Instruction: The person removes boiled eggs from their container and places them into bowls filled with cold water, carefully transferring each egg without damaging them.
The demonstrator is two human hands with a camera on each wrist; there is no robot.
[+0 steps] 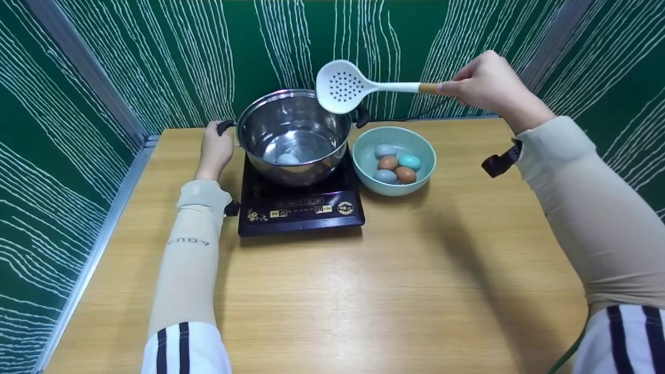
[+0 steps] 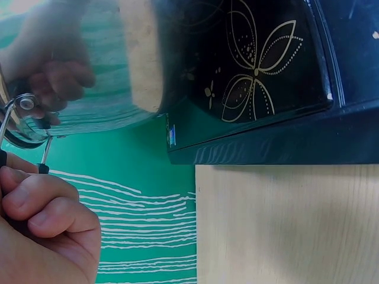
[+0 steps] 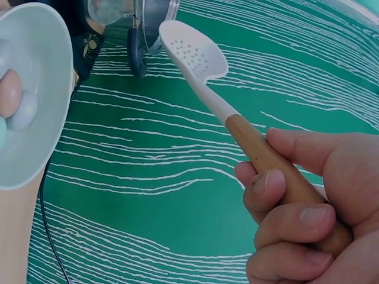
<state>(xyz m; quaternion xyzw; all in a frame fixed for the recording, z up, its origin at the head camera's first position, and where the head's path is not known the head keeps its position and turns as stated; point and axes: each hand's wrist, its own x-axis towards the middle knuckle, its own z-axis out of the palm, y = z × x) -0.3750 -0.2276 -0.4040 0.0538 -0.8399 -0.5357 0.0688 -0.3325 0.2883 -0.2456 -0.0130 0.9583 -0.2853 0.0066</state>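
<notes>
My left hand (image 1: 216,148) grips the black side handle (image 1: 225,127) of a steel pot (image 1: 296,174); the left wrist view shows the fingers (image 2: 59,216) curled there. Inside the pot, a pale egg (image 1: 287,159) lies at the near side of the bottom. With my right hand (image 1: 488,83) I hold a white slotted skimmer (image 1: 340,85) by its wooden handle (image 3: 260,151). Its perforated head is raised over the pot's right rim and looks bare. A light green bowl (image 1: 393,188) with several blue and brown eggs (image 1: 387,163) stands right of the pot, below the skimmer.
Under the pot is a black induction cooker (image 1: 301,213) on the wooden table (image 1: 395,291). Green walls with white streaks (image 1: 275,41) close off the back and sides. A dark cable (image 3: 44,207) runs behind the bowl along the table's back edge.
</notes>
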